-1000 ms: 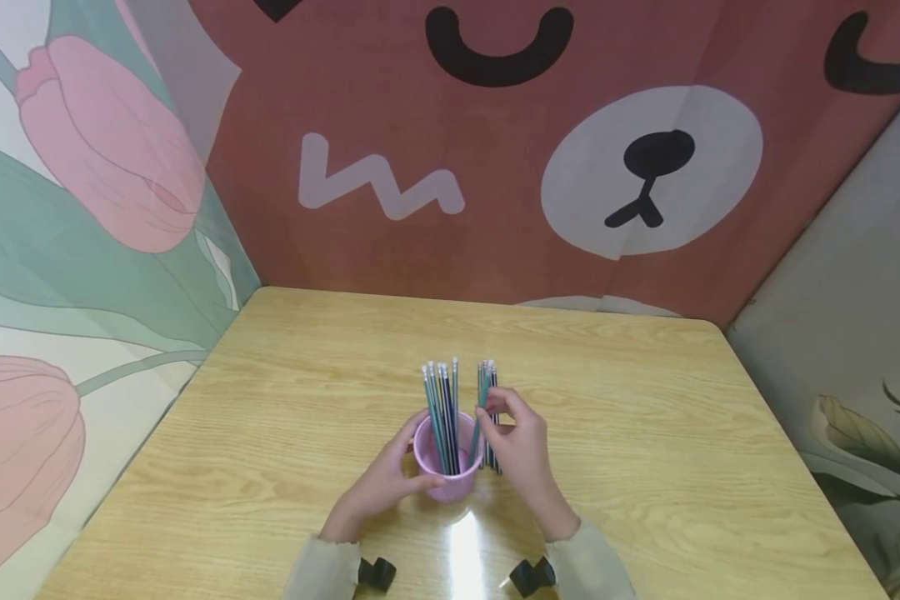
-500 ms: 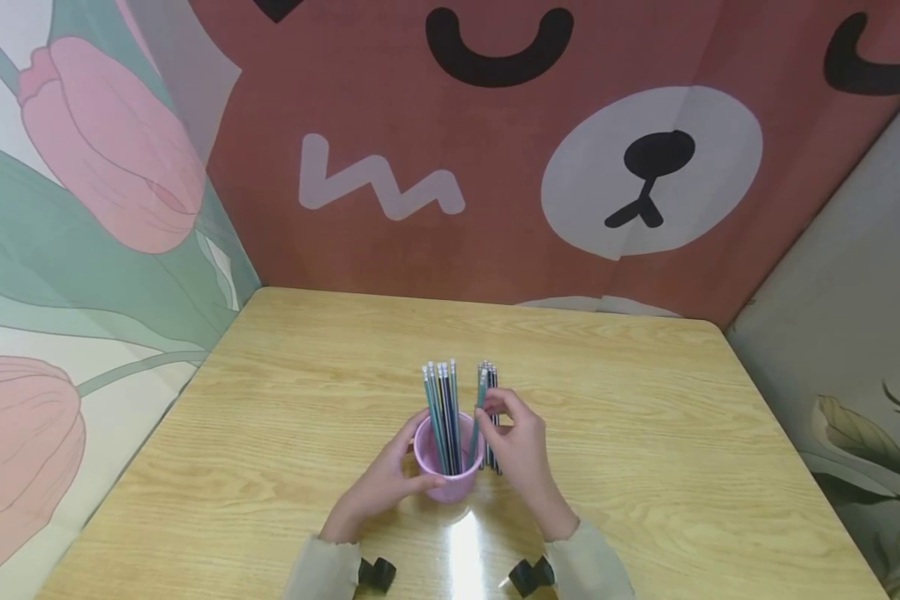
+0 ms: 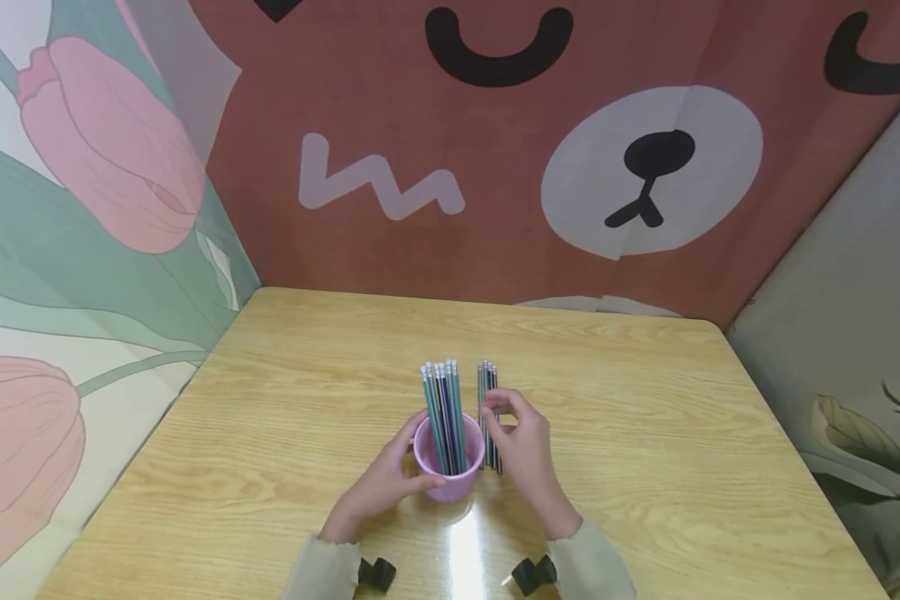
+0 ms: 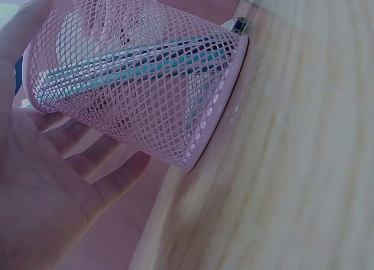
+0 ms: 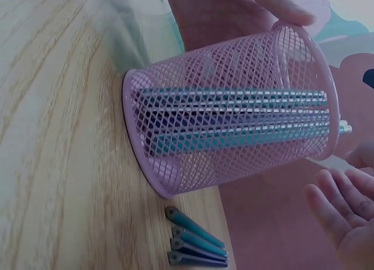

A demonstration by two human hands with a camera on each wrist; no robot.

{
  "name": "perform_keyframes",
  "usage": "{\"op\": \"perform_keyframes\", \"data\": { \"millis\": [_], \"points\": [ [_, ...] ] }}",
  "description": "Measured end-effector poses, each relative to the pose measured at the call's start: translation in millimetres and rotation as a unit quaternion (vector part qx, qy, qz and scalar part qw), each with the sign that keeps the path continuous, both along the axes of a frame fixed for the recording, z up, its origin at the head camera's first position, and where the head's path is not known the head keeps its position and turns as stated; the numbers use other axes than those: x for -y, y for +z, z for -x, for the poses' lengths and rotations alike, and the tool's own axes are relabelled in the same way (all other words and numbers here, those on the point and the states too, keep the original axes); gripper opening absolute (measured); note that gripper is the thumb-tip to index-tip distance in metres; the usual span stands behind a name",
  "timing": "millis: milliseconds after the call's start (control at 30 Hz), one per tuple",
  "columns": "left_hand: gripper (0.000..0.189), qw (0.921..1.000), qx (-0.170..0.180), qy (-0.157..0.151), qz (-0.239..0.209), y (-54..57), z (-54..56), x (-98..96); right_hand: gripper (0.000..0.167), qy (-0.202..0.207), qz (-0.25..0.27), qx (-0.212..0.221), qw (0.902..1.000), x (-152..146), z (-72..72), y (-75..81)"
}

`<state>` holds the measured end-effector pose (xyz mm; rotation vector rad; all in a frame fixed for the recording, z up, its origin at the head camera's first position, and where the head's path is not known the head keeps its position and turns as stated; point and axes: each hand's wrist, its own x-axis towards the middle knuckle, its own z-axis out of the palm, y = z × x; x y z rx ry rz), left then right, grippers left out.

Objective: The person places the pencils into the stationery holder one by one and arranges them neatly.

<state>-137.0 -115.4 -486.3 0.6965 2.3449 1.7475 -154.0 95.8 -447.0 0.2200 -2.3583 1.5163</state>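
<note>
Now, the pink mesh pencil cup (image 3: 453,491) stands on the wood-grain table (image 3: 645,467), eraser-tipped pencils (image 3: 447,425) leaning together inside it. Change: the teal pencil (image 3: 459,417), held at the cup's right side half a second ago, now leans with that bundle, released. Left hand (image 3: 386,479) grips the cup's wall; right hand (image 3: 523,437), fingers loosely bent and empty, is just right of the cup. Four loose pencils (image 5: 198,242) lie beside it; judgement: filling progresses, unfinished.

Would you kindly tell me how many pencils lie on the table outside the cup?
4 pencils, side by side on the table just right of the pink cup; others could be hidden.
</note>
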Motion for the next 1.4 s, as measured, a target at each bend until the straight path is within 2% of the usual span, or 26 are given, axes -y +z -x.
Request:
{"op": "perform_keyframes", "data": {
  "millis": [133,267,400,633,967,1400],
  "points": [
    [0.089,1.0000,0.003,-0.001,0.000,-0.1,-0.1,0.1,0.021,-0.016,-0.005,0.023,0.9996,-3.3,4.0,-0.7],
    [0.090,1.0000,0.004,0.001,0.001,-0.5,-0.1,0.3,0.025,-0.028,-0.036,0.050,0.9977,-8.0,11.1,-5.3],
    [0.089,1.0000,0.004,0.001,0.000,-0.9,-0.1,0.5,0.027,-0.038,-0.077,0.083,0.9929,-14.1,19.3,-14.5],
    [0.089,1.0000,0.003,-0.004,-0.001,-0.1,-0.1,0.7,0.029,-0.048,-0.112,0.141,0.9825,-20.3,30.3,-27.8],
    [0.089,1.0000,0.000,-0.003,0.002,-0.3,0.1,0.6,0.025,-0.048,-0.149,0.171,0.9727,-20.0,41.8,-36.6],
    [0.090,1.0000,0.003,-0.002,-0.002,-0.2,-0.2,0.4,0.024,-0.047,-0.181,0.195,0.9628,-16.3,51.8,-38.4]
  ]
}}
